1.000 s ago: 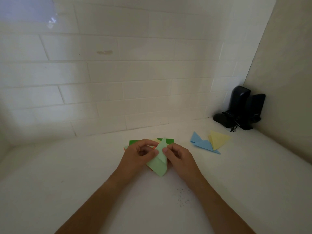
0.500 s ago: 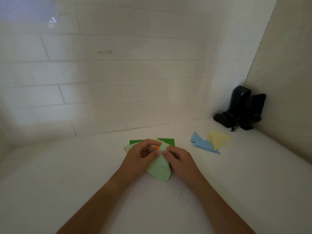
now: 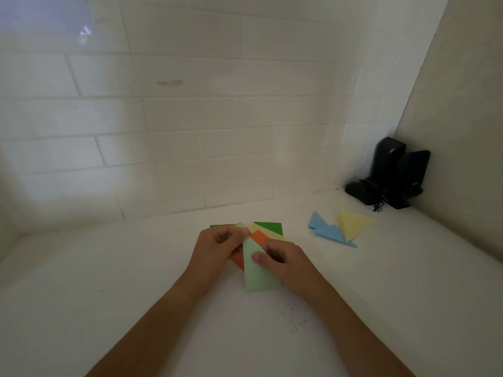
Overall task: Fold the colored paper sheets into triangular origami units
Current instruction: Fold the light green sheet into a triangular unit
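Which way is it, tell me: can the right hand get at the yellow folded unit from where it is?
Probably yes. The yellow folded unit lies in the open on the counter, with bare surface between it and the right hand. That hand must first let go of the light green sheet.

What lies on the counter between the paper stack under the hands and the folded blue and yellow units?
Nothing: in the head view, bare white counter separates the stack's dark green sheet from the blue unit and the yellow unit.

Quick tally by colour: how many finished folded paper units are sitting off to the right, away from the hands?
Light blue folded paper units: 1, possibly more overlapped
Pale yellow folded paper units: 1
Total: 2 visible
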`<action>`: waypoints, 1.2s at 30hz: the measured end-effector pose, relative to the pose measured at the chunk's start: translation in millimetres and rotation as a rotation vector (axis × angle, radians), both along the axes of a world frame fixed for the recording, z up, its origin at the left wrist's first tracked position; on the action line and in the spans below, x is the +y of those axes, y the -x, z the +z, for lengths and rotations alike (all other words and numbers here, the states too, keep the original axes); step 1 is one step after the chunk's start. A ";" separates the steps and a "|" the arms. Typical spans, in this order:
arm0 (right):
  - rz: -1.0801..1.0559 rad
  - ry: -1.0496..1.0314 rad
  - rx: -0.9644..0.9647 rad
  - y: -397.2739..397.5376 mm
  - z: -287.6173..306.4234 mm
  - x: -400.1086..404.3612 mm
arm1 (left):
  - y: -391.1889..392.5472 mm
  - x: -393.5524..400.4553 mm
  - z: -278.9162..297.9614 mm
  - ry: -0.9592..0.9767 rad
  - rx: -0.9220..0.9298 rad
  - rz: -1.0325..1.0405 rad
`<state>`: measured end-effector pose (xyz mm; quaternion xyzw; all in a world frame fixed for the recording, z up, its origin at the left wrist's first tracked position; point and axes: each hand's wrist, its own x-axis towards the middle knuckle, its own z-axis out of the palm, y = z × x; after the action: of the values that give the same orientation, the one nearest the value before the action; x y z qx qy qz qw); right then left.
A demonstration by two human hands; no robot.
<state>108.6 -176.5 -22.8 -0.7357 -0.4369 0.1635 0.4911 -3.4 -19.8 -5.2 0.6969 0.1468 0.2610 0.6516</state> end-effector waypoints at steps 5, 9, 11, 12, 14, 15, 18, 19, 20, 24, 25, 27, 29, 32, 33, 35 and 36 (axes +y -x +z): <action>-0.022 -0.016 -0.007 -3.0 -2.9 1.1 | 0.1 -2.6 0.8 -0.028 0.057 -0.062; -0.008 -0.035 0.005 -3.1 -4.2 1.9 | 1.2 -2.2 1.3 -0.029 0.055 -0.047; -0.011 -0.043 0.007 -2.6 -3.4 1.4 | 1.3 -1.5 1.3 -0.033 0.054 -0.045; -0.009 -0.044 0.011 -2.6 -3.5 1.3 | 1.3 -1.6 1.7 -0.037 0.058 -0.042; -0.024 -0.042 0.013 -2.4 -3.3 1.3 | 1.1 -2.1 1.1 -0.050 0.071 -0.032; -0.046 -0.048 0.012 -2.6 -3.4 1.3 | 1.1 -2.3 0.3 -0.066 0.082 -0.025; -0.136 -0.081 0.003 -3.9 -3.5 1.2 | 0.3 -4.5 -2.0 -0.121 0.100 -0.027; -0.161 -0.085 -0.002 -3.8 -3.2 1.4 | 0.4 -5.5 -1.8 -0.134 0.099 -0.023; -0.182 -0.087 -0.005 -3.3 -2.8 1.6 | 0.9 -6.7 -0.8 -0.146 0.096 -0.014; -0.266 -0.091 -0.031 -2.5 -2.4 3.2 | 2.3 -10.0 3.2 -0.187 0.079 0.008; -0.273 -0.091 -0.036 -2.7 -2.6 3.3 | 2.3 -10.4 2.9 -0.190 0.076 0.009; -0.271 -0.090 -0.029 -2.8 -3.1 3.2 | 1.5 -10.5 1.7 -0.192 0.069 0.016; -0.264 -0.097 -0.013 -2.8 -3.3 2.5 | 1.1 -10.1 0.7 -0.198 0.064 0.024; -0.267 -0.095 -0.015 -2.0 -1.9 1.7 | 1.9 -10.1 0.6 -0.200 0.053 0.032; -0.268 -0.092 -0.016 -1.7 -1.4 1.6 | 2.3 -10.4 0.8 -0.197 0.052 0.032; -0.268 -0.088 -0.023 -1.6 -0.7 1.4 | 2.6 -10.9 0.9 -0.181 0.053 0.032; -0.267 -0.087 -0.023 -1.6 -1.0 1.4 | 2.3 -10.8 0.8 -0.173 0.053 0.033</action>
<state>110.2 -175.1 -23.8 -0.7670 -0.3475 0.0691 0.5350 -5.7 -30.5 -4.4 0.7546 0.1522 0.2647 0.5808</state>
